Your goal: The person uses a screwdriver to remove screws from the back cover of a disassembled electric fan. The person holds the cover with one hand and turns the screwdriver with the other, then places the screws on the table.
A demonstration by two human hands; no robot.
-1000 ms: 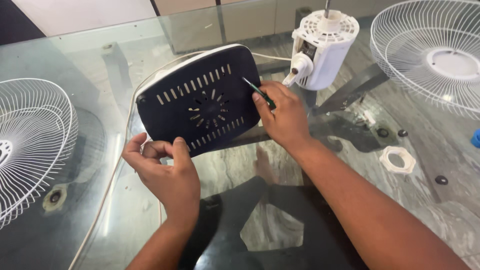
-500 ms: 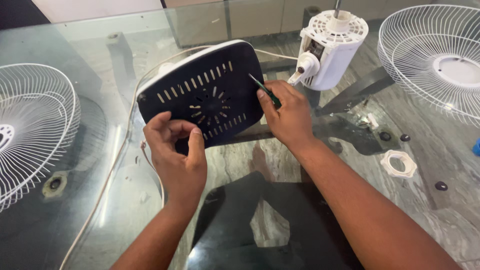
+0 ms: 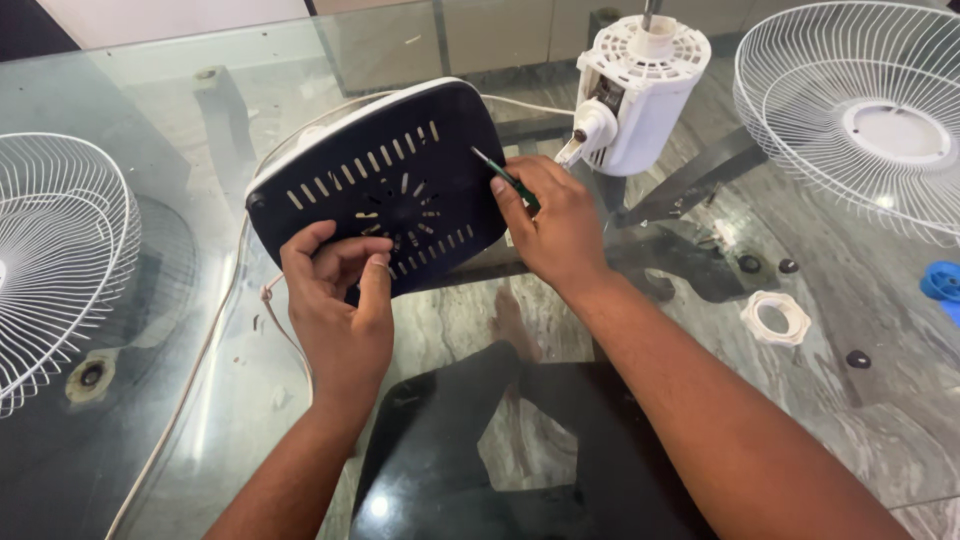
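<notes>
A dark, slotted fan base (image 3: 385, 185) with a white rim is tipped up on the glass table (image 3: 180, 420), its underside facing me. My left hand (image 3: 340, 300) rests against the lower edge of the base, fingers curled; whether they pinch something small I cannot tell. My right hand (image 3: 555, 225) grips a thin green-handled screwdriver (image 3: 500, 172) whose tip points at the right edge of the base. The white fan motor housing (image 3: 640, 90) stands just behind my right hand.
White wire fan guards lie at the left (image 3: 55, 260) and the far right (image 3: 860, 110). A white ring nut (image 3: 775, 318), small dark screws (image 3: 858, 358) and a blue part (image 3: 943, 282) sit at the right. A white cord (image 3: 200, 350) runs down the left.
My left hand has moved up and right from the lower left corner of the base to its lower middle. The right hand with the screwdriver has stayed at the right edge.
</notes>
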